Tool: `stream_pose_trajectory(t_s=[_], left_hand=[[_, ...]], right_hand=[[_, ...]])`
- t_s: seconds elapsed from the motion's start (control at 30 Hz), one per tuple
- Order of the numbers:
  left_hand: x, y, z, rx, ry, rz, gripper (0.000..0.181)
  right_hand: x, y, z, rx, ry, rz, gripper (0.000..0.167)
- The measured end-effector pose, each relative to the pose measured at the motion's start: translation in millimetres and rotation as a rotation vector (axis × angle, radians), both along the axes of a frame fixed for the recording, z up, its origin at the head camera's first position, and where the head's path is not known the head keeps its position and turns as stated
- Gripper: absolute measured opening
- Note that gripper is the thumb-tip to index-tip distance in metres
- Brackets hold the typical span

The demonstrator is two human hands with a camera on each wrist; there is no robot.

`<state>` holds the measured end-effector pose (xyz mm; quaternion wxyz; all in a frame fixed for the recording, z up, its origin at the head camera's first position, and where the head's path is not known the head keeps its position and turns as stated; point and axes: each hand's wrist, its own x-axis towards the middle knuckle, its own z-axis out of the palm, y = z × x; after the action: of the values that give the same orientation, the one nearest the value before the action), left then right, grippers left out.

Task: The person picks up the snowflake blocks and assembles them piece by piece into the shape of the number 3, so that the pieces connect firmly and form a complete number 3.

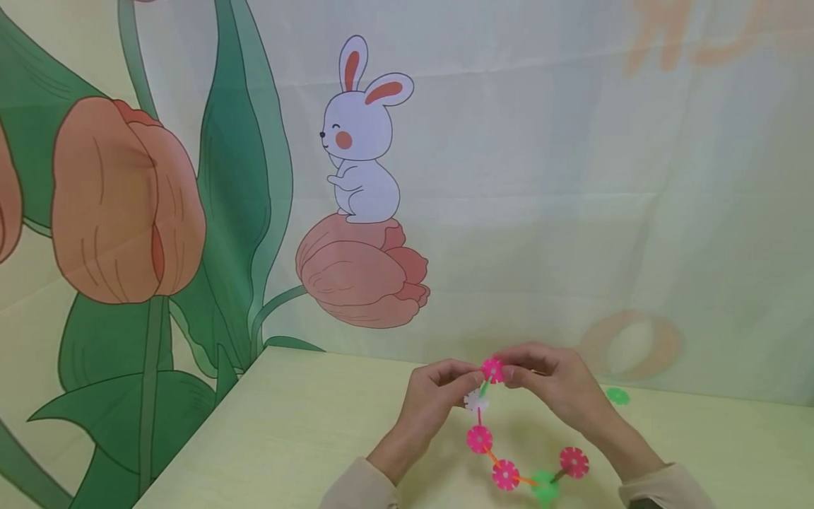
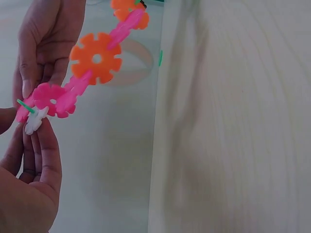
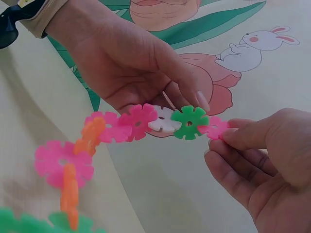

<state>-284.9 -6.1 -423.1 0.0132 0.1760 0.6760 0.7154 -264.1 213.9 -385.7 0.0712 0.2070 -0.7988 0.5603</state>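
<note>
A chain of slotted, flower-shaped plastic discs hangs between the two hands in the head view. My right hand pinches the pink disc at its upper end. My left hand holds the chain beside it, around the green disc and the white disc; the right wrist view shows its thumb by the green one. Below hang pink discs joined by orange discs seen edge-on. Lower still, a green disc leads to a pink disc at the other end.
A loose green disc lies on the pale wooden table, near its back edge, behind the right forearm. Behind the table hangs a cloth backdrop printed with tulips and a white rabbit.
</note>
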Motion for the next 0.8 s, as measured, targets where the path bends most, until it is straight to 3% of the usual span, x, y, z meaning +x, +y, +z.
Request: stream_pose_trajectory(t_s=[0.27,0.53,0.67,0.8], left_hand=[[1.2,0.0,0.5,0.005,0.0,-0.009,0.018],[1.2,1.0,1.0,-0.002,-0.01,-0.009,0.017],[0.9,0.7,1.1,-0.006,-0.01,0.001,0.016],[0.6,0.3,1.1,-0.006,-0.005,0.011,0.016]], right_hand=[[1.8,-1.1,0.0,0.071,-0.037,0.015,0.024],[-8.4,55.8,10.0,0.257,0.051,-0.212,0.033],[-18.5,96.1,-0.8,0.362,0.065,-0.318,0.033],[-31.1,130.1,-20.4,0.448,0.097,-0.369,0.026]])
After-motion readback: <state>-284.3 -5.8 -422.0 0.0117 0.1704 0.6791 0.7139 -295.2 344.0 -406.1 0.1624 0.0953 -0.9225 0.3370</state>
